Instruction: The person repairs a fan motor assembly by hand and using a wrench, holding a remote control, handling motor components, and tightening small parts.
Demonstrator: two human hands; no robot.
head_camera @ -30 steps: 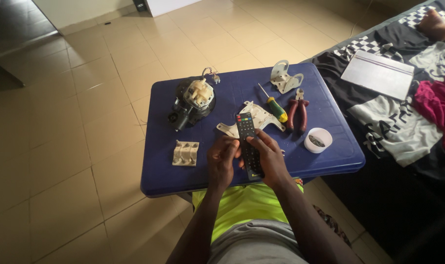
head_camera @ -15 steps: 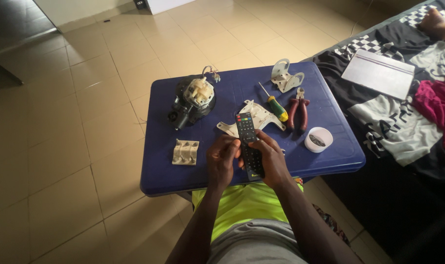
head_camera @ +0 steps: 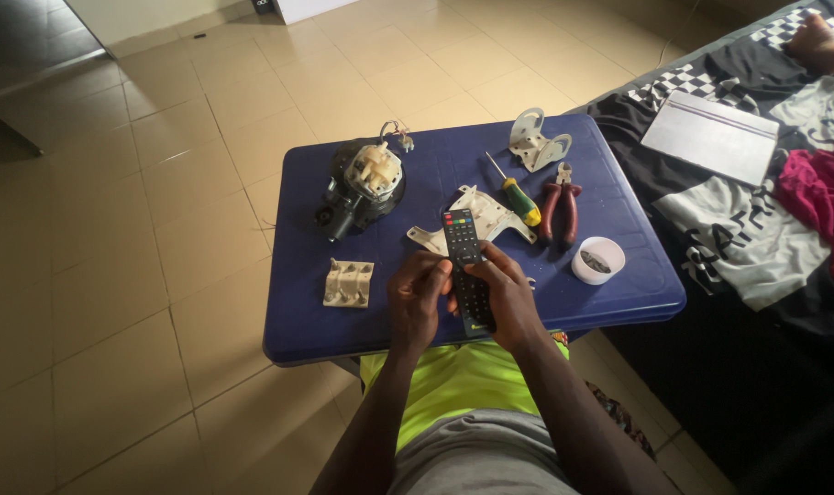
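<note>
Both of my hands hold a black remote control [head_camera: 463,249] over the near edge of a blue plastic table [head_camera: 618,275]. My left hand [head_camera: 417,298] grips its left side with the fingers curled toward the buttons. My right hand [head_camera: 507,295] wraps its lower right side. The remote's far end, with coloured buttons, points away from me. Just beyond it lies a white plastic cover piece [head_camera: 476,215].
On the table sit a black motor unit with a cream top [head_camera: 362,188], a cream ridged block [head_camera: 348,282], a green-handled screwdriver [head_camera: 518,197], red pliers [head_camera: 561,202], a white bracket [head_camera: 536,142] and a small white cup [head_camera: 597,259]. A bed with clothes [head_camera: 765,183] stands right; tiled floor left.
</note>
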